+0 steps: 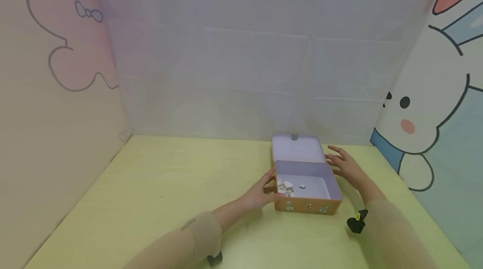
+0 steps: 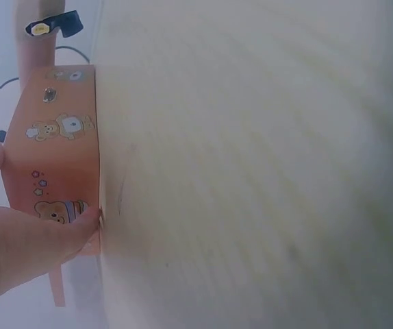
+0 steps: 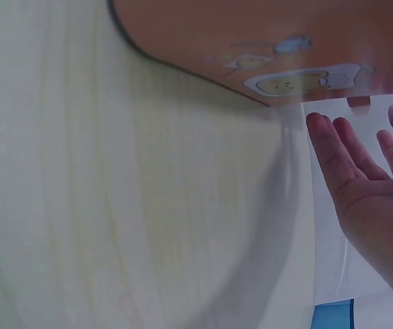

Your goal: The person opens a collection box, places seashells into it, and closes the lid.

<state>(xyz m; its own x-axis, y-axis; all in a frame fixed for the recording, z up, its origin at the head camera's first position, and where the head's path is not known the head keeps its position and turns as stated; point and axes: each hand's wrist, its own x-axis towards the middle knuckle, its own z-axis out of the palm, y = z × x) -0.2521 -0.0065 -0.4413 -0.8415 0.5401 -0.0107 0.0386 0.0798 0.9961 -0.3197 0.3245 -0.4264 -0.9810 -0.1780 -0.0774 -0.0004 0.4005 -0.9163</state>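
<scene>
An orange tin case (image 1: 307, 205) with printed bears stands on the table at the right, its lilac lid (image 1: 298, 149) swung back. Inside it, several small white shell-like pieces (image 1: 287, 185) lie mostly at the left. My left hand (image 1: 257, 193) holds the case at its left wall, with the thumb at the front corner's rim; in the left wrist view a finger (image 2: 80, 226) lies low along the side. Beside the right rear of the case is my right hand (image 1: 349, 170), fingers spread and holding nothing. Whether its fingertips touch the lid's edge I cannot tell.
A pale yellow wood-grain table (image 1: 181, 177) spreads under the case. Behind it rises a whitish sheet wall (image 1: 226, 72), close to the raised lid. Cartoon-printed panels stand at the left (image 1: 60, 105) and right (image 1: 453, 156). Dark camera mounts (image 1: 356, 223) sit at the wrists.
</scene>
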